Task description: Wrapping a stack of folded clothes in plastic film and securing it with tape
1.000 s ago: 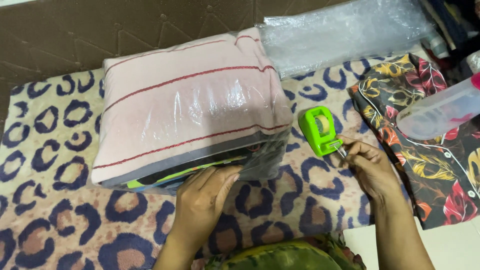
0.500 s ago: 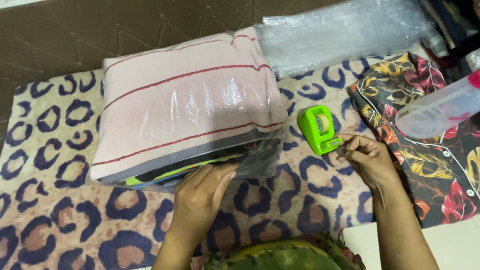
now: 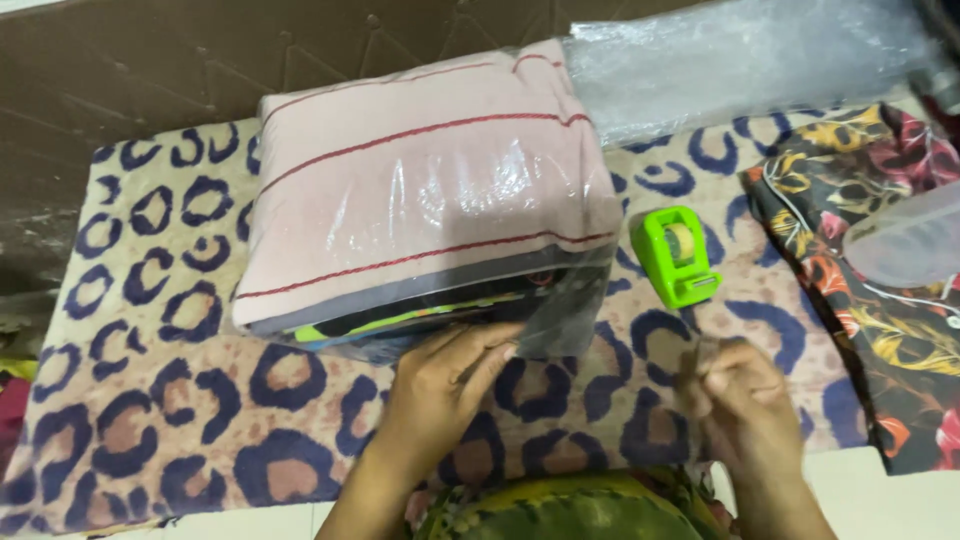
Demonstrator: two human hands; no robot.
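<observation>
Observation, standing by: a stack of folded cloth sealed in a clear plastic bag lies on a leopard-print mat. The top piece is pink with thin red stripes; darker and green-yellow layers show at the near edge. The bag's open flap hangs loose at the near right corner.

Left hand: fingers extended and flat, pressing on the near edge of the bag beside the flap; not closed around anything.

Right hand: blurred in motion, near the body and apart from the bag. Fingers look pinched together, possibly on a short clear strip of tape, but I cannot tell for certain.

Green tape dispenser stands on the mat just right of the bag, touched by neither hand.

Judgement: the step in hand appears to be sealing the bag's mouth, with the flap held down for taping. The next move calls for the flap folded tight against the bag and kept flat while a strip goes across it without wrinkling.

Nearby: floral cloth at right, bubble wrap behind.
</observation>
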